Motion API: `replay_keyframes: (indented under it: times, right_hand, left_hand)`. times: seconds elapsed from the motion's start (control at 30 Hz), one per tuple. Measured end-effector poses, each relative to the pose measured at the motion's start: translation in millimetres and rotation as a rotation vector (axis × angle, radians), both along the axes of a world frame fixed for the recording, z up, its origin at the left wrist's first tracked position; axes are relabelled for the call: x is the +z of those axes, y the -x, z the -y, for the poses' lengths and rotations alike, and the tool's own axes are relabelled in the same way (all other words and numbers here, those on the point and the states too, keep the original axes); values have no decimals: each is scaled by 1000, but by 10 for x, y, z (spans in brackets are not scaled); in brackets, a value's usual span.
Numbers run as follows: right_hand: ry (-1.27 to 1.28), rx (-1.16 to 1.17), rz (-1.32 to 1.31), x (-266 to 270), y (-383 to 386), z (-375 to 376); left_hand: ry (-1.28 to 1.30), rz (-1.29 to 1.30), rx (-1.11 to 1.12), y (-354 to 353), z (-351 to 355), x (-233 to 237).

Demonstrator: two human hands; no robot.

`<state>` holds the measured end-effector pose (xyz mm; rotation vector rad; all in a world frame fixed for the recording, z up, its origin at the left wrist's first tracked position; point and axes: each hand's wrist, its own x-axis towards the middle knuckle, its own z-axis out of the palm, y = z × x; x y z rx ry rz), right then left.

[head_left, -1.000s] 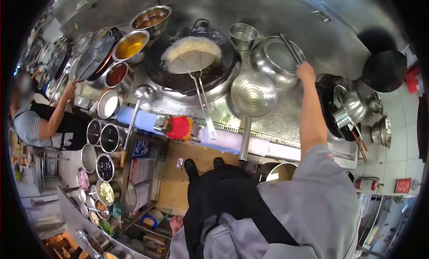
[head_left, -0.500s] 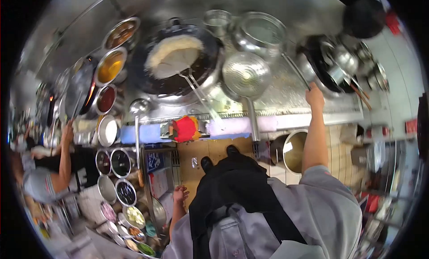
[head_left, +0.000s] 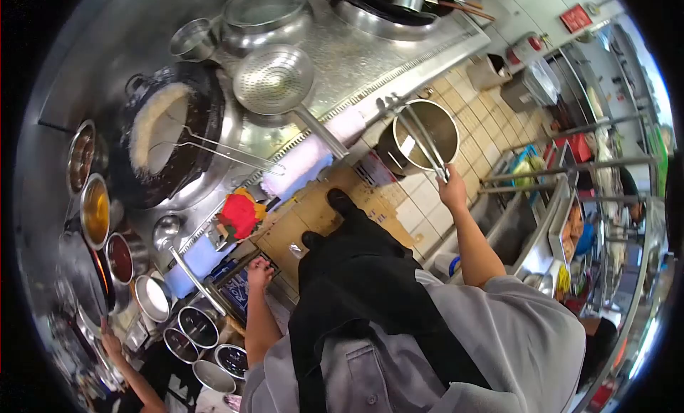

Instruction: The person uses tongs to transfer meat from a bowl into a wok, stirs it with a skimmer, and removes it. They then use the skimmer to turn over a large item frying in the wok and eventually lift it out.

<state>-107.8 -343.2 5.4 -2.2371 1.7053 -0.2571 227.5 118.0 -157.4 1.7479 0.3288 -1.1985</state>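
- Step in hand, as we judge it: carrying the tongs (head_left: 425,139) at 2 o'clock.
- Our right hand (head_left: 454,187) grasps their near end; in view they cross the pot (head_left: 445,128), height unclear.
- Our left hand (head_left: 260,272), at 8 o'clock, is loosely curled, with nothing visible in it.
- The wok (head_left: 204,110), at 10 o'clock, bears a strainer (head_left: 169,133).
- Any next move, we judge, calls for clearing the pot's rim.
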Motion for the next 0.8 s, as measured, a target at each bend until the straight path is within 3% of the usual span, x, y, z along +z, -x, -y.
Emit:
replay_keyframes:
  times: [0.07, 0.1, 0.17, 0.2, 0.27, 0.3, 0.37, 0.4, 0.5, 0.57, 0.6, 0.63, 0.67, 0.73, 0.77, 0.8]
  right_hand:
    - [-64, -6, -90, 120, 231, -234]
    - [-133, 14, -166, 197, 304, -340]
    - [-182, -16, -222, 283, 424, -465]
    - [-194, 16, -286, 281, 501, -477]
    - [-247, 69, -420, 264, 496, -378]
    - [-251, 84, -421, 221, 432, -281]
    - [-309, 134, -573, 76, 192, -50]
    - [-322, 119, -590, 34, -9, 59]
    - [-364, 255, -647, -434, -421, 464]
    - [-384, 381, -664, -698, -707, 654]
    - [-452, 355, -660, -926, -836, 789]
    - [-565, 441, -695, -1145, -950, 930]
    - [-264, 813, -667, -1904, -779, 1222]
    - [-710, 541, -695, -1440, -1244, 1217]
    - [-744, 464, -607, -1982, -1177, 1435]
    - [-864, 383, -505, -2050, -1162, 1508]
  left_hand:
    - [-43, -44, 216, -133, 177, 96]
    - [-43, -50, 208, -201, 255, 94]
    - [-65, -90, 587, -341, 366, 76]
    - [-69, -95, 586, -409, 424, 57]
    - [154, -201, 529, -527, 537, 22]
    - [148, -198, 544, -499, 595, 39]
    - [171, -216, 328, -323, 685, 184]
    - [161, -200, 351, -218, 677, 296]
    - [5, -81, 280, 29, 502, 560]
    - [-164, 93, 22, 209, 219, 602]
    - [-208, 166, 63, 324, 127, 630]
    - [-145, 215, -21, 406, -114, 522]
    - [-191, 264, -45, 555, -241, 558]
    - [-284, 256, -88, 870, -533, 540]
    - [-324, 200, -110, 1018, -714, 490]
    - [-339, 180, -76, 1211, -907, 419]
